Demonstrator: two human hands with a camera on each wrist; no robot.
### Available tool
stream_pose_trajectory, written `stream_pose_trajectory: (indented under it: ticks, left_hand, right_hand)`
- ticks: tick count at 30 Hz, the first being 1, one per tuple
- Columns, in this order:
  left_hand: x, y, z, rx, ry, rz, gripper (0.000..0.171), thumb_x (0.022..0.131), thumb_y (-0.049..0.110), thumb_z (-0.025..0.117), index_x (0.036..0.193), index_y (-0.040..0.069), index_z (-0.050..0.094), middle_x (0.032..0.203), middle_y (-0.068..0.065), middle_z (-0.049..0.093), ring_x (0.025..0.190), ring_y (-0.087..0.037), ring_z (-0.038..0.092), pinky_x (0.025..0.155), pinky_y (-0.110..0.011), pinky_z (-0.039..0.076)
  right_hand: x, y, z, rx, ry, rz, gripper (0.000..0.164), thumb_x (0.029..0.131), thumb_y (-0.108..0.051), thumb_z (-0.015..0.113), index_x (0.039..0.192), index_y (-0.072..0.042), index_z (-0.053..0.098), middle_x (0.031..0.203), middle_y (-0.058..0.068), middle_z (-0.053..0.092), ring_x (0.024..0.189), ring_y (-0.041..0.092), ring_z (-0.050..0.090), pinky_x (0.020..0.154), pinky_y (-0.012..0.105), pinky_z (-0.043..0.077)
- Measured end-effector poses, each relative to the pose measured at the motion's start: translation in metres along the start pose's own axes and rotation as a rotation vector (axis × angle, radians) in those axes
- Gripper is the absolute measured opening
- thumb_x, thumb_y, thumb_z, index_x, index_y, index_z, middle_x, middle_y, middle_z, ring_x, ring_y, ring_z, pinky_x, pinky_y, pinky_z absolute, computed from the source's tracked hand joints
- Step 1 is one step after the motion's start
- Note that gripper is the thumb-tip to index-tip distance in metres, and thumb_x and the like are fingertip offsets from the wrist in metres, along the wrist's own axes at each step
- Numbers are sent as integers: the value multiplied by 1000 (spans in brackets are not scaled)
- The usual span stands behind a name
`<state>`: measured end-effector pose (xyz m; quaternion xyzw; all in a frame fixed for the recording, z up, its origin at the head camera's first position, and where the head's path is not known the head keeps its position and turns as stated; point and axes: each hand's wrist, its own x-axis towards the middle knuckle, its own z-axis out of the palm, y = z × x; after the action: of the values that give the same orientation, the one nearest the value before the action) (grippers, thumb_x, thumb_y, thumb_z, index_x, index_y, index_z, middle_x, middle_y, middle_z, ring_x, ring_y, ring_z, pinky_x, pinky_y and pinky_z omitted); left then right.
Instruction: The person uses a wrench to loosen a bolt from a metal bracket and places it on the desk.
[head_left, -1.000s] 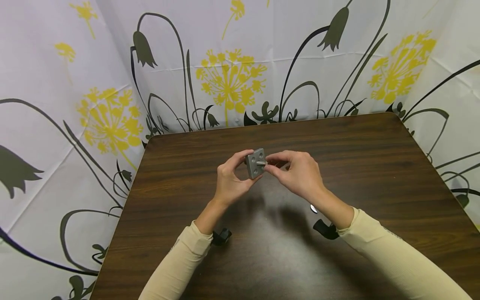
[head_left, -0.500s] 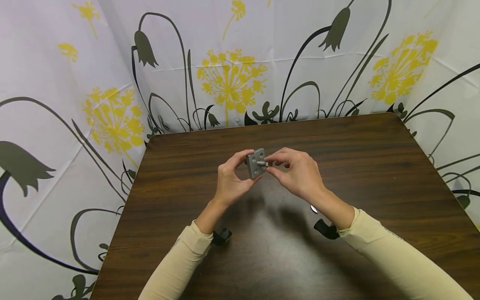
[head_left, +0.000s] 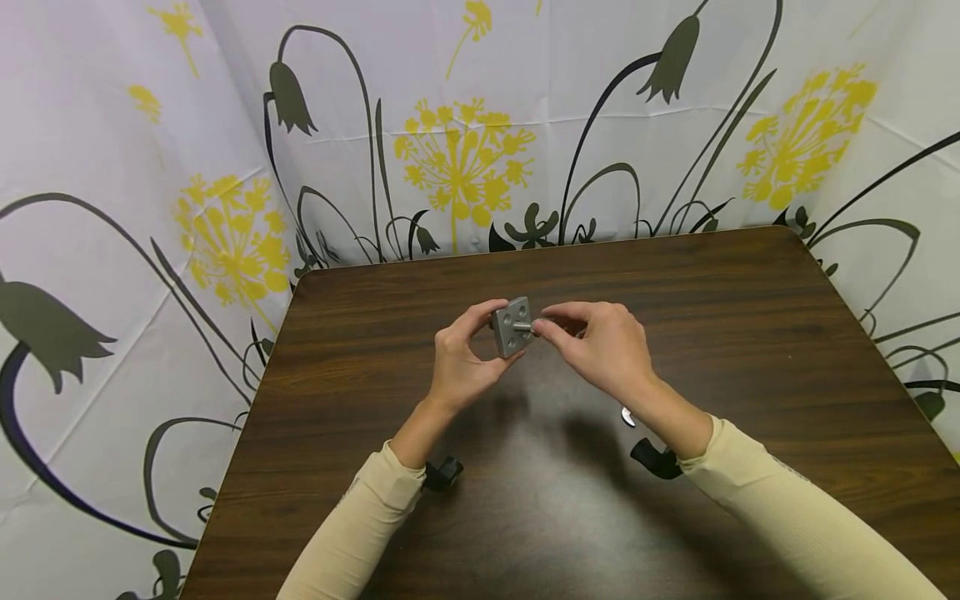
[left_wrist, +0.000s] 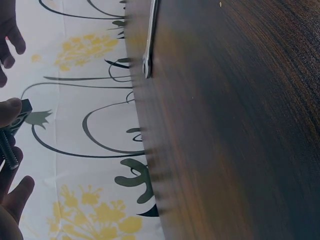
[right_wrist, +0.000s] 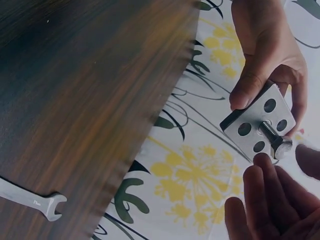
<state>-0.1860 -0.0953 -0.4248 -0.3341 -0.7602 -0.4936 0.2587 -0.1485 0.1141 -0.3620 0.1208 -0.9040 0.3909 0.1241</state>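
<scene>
My left hand [head_left: 465, 358] grips a small square metal plate [right_wrist: 257, 131] by its edges, above the table. Round holes surround a hex bolt [right_wrist: 271, 132] at the plate's middle. The bolt's head and part of its threaded shank stand out towards my right hand [head_left: 609, 348]. In the left wrist view, a threaded bolt end [left_wrist: 9, 152] shows below the plate. My right fingers [right_wrist: 253, 187] and thumb [right_wrist: 309, 161] lie loosely around the bolt head, with the thumb apart from it in the right wrist view.
A metal wrench [right_wrist: 31, 198] lies on the dark wood table [head_left: 375, 358]; its ring end shows in the left wrist view. Beneath my right forearm is a shiny metal bit [head_left: 627, 417]. Black wrist devices [head_left: 444, 473] hang under both forearms. A flowered curtain [head_left: 480, 58] stands behind the table.
My right fingers and thumb have shifted slightly to the right and loosened around the bolt head. The left hand and the plate have stayed in place.
</scene>
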Motion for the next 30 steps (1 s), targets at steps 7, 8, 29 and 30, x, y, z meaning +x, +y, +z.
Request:
stream_pose_trajectory:
  ticks: [7, 8, 29, 30]
  left_hand:
    - [-1, -1, 1, -4, 1, -4, 64, 66, 5, 89, 124, 5, 62, 114, -8, 69, 104, -19, 66, 91, -32, 53]
    - [-1, -1, 1, -1, 1, -4, 64, 66, 5, 89, 124, 5, 62, 114, -8, 69, 104, -19, 66, 91, -32, 53]
    - [-1, 0, 3, -2, 2, -2, 61, 67, 5, 88, 123, 5, 62, 113, -8, 69, 102, -20, 67, 85, -38, 55]
    - [-1, 0, 3, -2, 1, -3, 61, 67, 5, 88, 123, 5, 62, 113, -8, 69, 102, -20, 67, 86, -38, 55]
  right_hand:
    - [1, -2, 0, -3, -43, 122, 35, 91, -54, 62, 97, -24, 79, 74, -15, 70, 72, 7, 64, 61, 38, 45]
    - [1, -2, 0, -2, -50, 131, 34, 90, -54, 63, 95, -25, 80, 73, -15, 70, 72, 7, 63, 61, 38, 45]
    - [-1, -2, 2, 28, -31, 16, 19, 82, -30, 80, 99, -22, 79, 84, -10, 72, 71, 12, 67, 57, 35, 48]
    - [-1, -2, 3, 19, -25, -2, 19, 81, -29, 81, 99, -22, 79, 84, -9, 72, 72, 13, 67, 57, 35, 48]
